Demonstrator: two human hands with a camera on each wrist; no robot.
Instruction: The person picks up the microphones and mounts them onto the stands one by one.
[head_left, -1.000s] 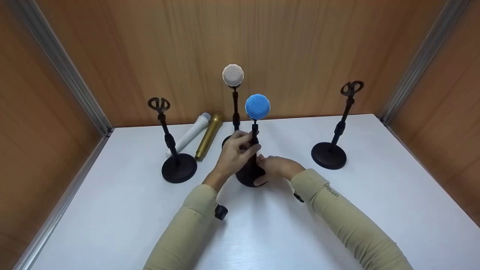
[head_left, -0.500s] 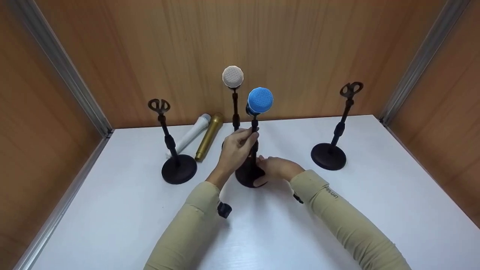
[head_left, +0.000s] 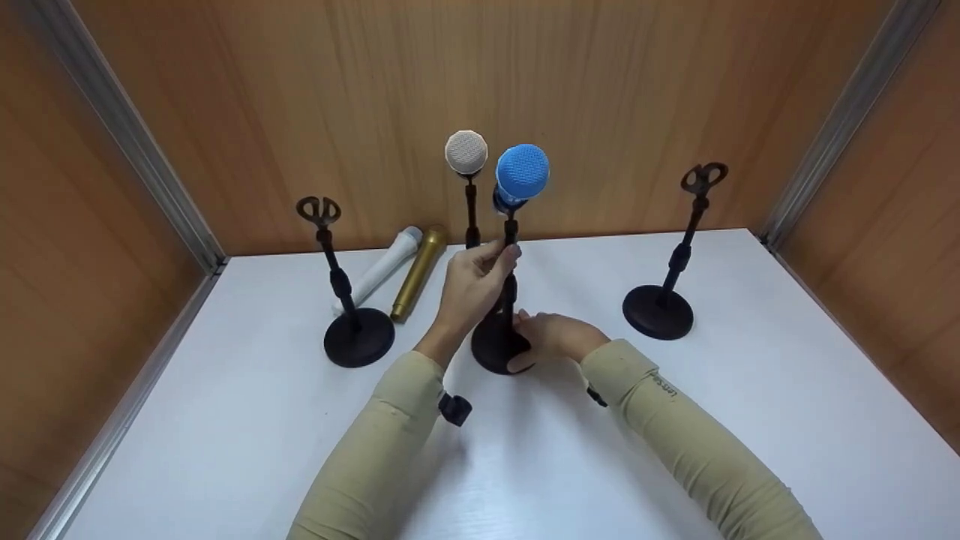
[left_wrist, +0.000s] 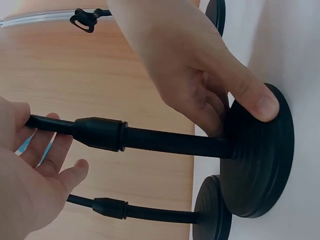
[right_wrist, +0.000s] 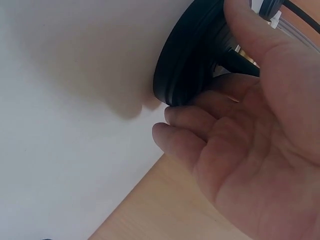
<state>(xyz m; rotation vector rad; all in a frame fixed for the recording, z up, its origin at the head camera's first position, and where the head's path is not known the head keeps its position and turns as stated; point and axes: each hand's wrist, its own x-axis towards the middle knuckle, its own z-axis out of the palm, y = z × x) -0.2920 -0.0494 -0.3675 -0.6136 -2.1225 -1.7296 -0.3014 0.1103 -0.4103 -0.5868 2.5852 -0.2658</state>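
Blue microphone, mounted atop the front black stand, has been raised — upper pole pinched by the left hand, round base gripped by the right hand — the stand seemingly being lengthened.

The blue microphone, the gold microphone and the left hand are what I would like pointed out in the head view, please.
Blue microphone (head_left: 523,172): head view, on its mesh head.
Gold microphone (head_left: 418,274): head view, midway along its body.
Left hand (head_left: 470,289): head view, on the middle of the hand.
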